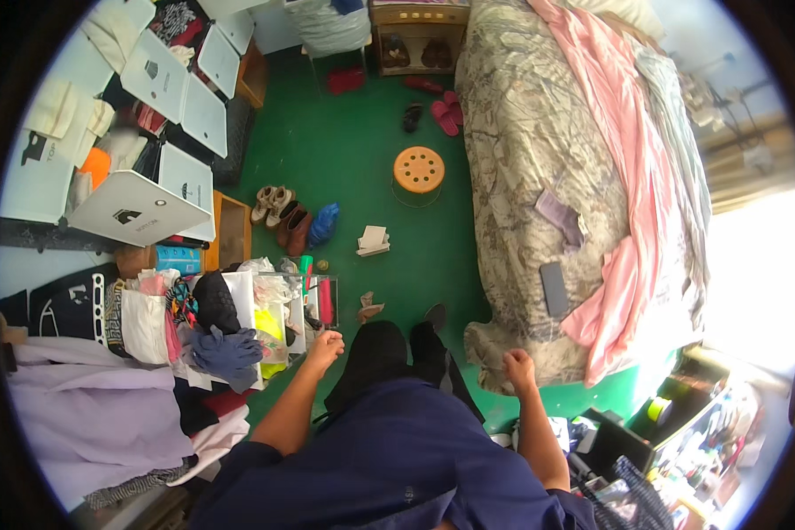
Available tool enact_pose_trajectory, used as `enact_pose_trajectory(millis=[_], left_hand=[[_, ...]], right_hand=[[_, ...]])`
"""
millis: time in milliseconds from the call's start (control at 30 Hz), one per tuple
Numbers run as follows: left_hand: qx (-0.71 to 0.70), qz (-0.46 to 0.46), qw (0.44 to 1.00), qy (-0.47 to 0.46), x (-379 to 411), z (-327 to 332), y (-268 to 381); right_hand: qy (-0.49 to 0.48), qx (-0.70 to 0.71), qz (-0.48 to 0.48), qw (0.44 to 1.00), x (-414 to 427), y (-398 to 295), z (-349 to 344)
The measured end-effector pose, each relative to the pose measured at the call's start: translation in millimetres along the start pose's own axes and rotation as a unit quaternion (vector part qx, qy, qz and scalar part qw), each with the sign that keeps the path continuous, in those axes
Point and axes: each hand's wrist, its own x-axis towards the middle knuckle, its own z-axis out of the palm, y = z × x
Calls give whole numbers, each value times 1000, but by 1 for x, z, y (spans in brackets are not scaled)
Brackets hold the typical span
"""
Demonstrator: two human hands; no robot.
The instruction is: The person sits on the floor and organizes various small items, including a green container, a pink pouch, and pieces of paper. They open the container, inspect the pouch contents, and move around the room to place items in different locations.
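Observation:
My left hand [326, 349] hangs in the air with loosely curled fingers, and nothing shows in it. It is nearest to a drawer unit [297, 331] holding clothes and plastic bags. A dark blue cloth [228, 354] lies over the heap to its left. My right hand [519, 366], also curled and bare, is above the near corner of a bed with a camouflage-pattern cover [503, 265]. On that cover lie a dark flat rectangular object [554, 289], a purple sock-like cloth [561, 218] and a long pink cloth [609, 311].
On the green floor [430, 258] are an orange round stool [419, 169], a small white box [373, 240], a crumpled brown scrap [370, 309], brown boots [295, 227] and a blue bag [324, 224]. A white cube cabinet [156, 205] stands at left. Cluttered shelves [695, 424] are at lower right.

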Motion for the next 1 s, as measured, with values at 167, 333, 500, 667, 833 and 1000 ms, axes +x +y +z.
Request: enact_pose_trajectory(millis=[167,333,500,667,833,1000], left_hand=[[-27,38,999,28,5,19,28],[-102,10,992,76,41,22,20],[-157,-24,982,100,83,15,15],[-237,11,968,82,110,-18,52],[-248,13,961,125,124,-26,58],[-271,-13,952,140,119,-17,61]], right_hand=[[-63,5,-24,998,78,-114,-15],[-127,-87,-52,987,129,-183,6],[-166,-155,-68,972,153,-262,36],[-174,-208,-124,955,206,-301,61],[-191,-218,-155,945,238,-362,106],[-270,-253,-201,907,249,-406,149]])
